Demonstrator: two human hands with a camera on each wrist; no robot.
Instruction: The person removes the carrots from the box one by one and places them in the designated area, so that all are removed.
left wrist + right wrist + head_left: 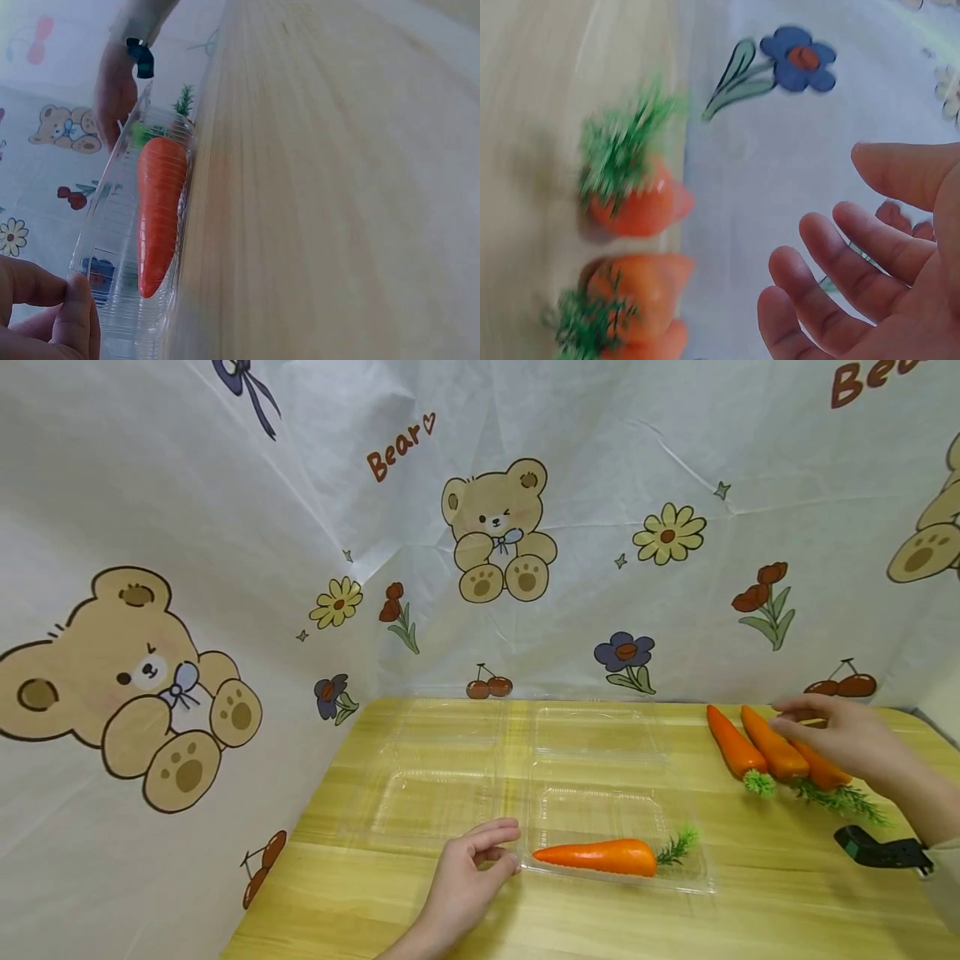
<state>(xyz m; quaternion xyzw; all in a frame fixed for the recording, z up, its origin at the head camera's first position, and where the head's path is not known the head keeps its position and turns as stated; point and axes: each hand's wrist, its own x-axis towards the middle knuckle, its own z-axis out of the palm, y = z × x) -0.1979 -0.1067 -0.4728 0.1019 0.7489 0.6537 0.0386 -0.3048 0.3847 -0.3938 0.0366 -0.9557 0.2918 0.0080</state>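
Note:
A clear plastic box stands at the table's front middle with one orange carrot lying in it, green top to the right. My left hand pinches the box's left edge between thumb and fingers; the left wrist view shows the fingertips at the rim. Over at the right, several loose carrots lie side by side with their leafy tops toward me. Just above them hovers my right hand. In the right wrist view its fingers are spread and loosely bent, holding nothing.
Left of the box lies another clear tray section, with more clear plastic behind. The wooden table meets a bear-print cloth at its back and left. A dark device sits at my right wrist.

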